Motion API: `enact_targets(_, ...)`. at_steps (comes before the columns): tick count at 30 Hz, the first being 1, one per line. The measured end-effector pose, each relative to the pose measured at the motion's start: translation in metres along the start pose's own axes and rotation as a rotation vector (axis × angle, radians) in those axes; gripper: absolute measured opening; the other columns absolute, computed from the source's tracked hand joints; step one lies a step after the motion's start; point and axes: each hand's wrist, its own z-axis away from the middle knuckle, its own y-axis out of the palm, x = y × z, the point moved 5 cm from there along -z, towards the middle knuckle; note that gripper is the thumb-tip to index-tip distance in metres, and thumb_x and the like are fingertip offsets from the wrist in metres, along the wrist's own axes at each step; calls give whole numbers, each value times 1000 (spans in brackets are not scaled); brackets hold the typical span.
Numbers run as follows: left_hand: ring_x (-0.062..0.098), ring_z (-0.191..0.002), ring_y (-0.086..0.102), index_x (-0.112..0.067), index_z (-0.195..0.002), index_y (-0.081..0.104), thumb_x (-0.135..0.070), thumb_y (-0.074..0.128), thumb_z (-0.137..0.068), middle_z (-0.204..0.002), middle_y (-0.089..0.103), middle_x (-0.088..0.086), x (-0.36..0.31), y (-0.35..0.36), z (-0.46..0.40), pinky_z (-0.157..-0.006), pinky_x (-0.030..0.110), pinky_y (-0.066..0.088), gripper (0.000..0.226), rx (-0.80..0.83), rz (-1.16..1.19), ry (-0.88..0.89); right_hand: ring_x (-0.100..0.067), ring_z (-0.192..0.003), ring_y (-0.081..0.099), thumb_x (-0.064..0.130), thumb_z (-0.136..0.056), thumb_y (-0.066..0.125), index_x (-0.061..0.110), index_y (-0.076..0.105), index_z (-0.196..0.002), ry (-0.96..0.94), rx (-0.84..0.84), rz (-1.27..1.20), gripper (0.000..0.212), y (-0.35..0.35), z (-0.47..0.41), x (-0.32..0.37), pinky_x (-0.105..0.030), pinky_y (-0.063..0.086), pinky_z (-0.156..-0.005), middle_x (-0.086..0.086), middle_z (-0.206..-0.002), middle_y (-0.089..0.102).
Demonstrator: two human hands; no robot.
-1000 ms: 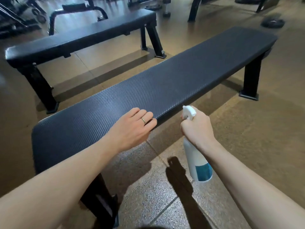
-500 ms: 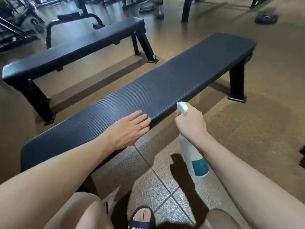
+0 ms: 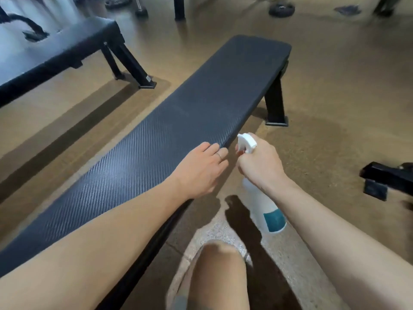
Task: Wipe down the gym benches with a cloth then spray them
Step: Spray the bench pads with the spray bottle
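Since the earlier frame our view has swung toward the far end of the bench (image 3: 201, 104), so the second bench (image 3: 67, 48) now sits cut off in the upper left of the frame, and our two hands have drawn closer together just right of centre. A bare knee (image 3: 219, 265) has risen into the bottom middle of the frame.

Our left hand (image 3: 201, 171) lies on the near edge of the black, ribbed bench pad, fingers relaxed and slightly bent over the edge, gripping nothing; a ring (image 3: 219, 155) shows on one finger. Our right hand (image 3: 259, 164) is curled round the neck of the spray bottle (image 3: 268, 211), just beside the left hand but not touching it. The bottle's white trigger head (image 3: 245, 142) points toward the bench edge at centre frame, and its pale body with a teal label hangs below our wrist over the floor (image 3: 335, 86), off the pad. We cannot tell whether the trigger is being squeezed.

The bench runs from the lower left to the upper middle, its far leg (image 3: 276, 104) standing on the brown floor. A black metal frame foot (image 3: 388, 175) shows at the right edge, and a weight plate (image 3: 281, 8) lies on the floor at the top, blurred.
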Motion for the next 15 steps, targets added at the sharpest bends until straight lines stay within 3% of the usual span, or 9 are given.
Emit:
enact_targets(4, 27, -90, 49, -13, -95, 62, -37, 61, -82, -101, 55, 8, 6, 1, 1, -78, 41, 40, 27, -46, 145, -31, -24, -86, 62, 8, -90, 59, 15, 66, -109, 77, -65, 22, 21, 1, -19, -3, -30, 46, -71, -6, -97, 68)
enact_targets(7, 27, -94, 48, -12, -110, 58, -39, 60, -85, -110, 54, 9, 7, 5, 2, -83, 41, 41, 37, -36, 172, -60, -26, -90, 67, 12, -90, 60, 11, 69, -112, 219, -106, -70, 23, -6, -29, -9, -35, 55, -73, -9, -100, 70)
enact_targets(10, 29, -98, 48, -10, -126, 53, -40, 56, -87, -116, 51, 10, 13, 4, -12, -85, 42, 41, 49, -45, 163, -121, -26, -91, 67, 9, -89, 60, 13, 68, -110, 239, -108, -123, 23, -16, -44, -9, -38, 57, -79, -8, -97, 69)
enact_targets(15, 32, -130, 49, -4, -145, 42, -37, 55, -92, -144, 50, 17, 40, 5, -75, -111, 44, 40, 64, -39, 156, -294, -22, -88, 63, 1, -85, 58, 19, 65, -104, 134, -97, -112, 27, -25, -68, -7, -39, 56, -81, -5, -93, 67)
